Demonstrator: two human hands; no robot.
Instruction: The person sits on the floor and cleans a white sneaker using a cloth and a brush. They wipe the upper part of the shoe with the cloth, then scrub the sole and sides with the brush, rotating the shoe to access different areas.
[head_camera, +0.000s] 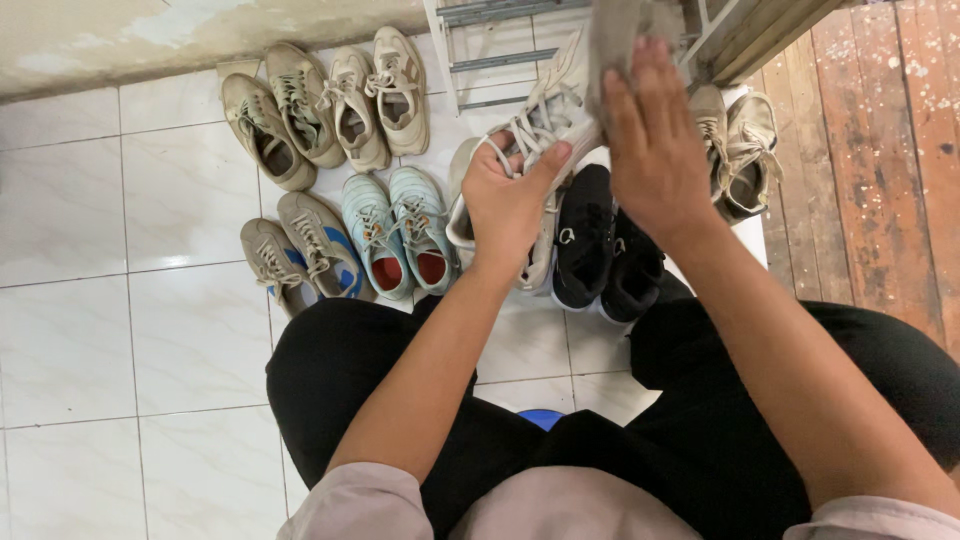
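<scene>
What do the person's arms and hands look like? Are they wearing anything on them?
Both hands, the left hand and the right hand, are bare: no gloves, rings, watch or bracelets show. The forearms are bare too. Short, loose sleeves in a pale pinkish-grey cloth end above the elbows, at the bottom edge of the picture. The fingernails look short and plain.

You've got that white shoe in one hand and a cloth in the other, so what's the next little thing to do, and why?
Probably draw the grey cloth along the white shoe in a short stroke. The left hand grips the shoe by its laced upper, raised above the black pair, and the right hand presses the cloth flat against it, so it looks braced for a wipe.
</scene>
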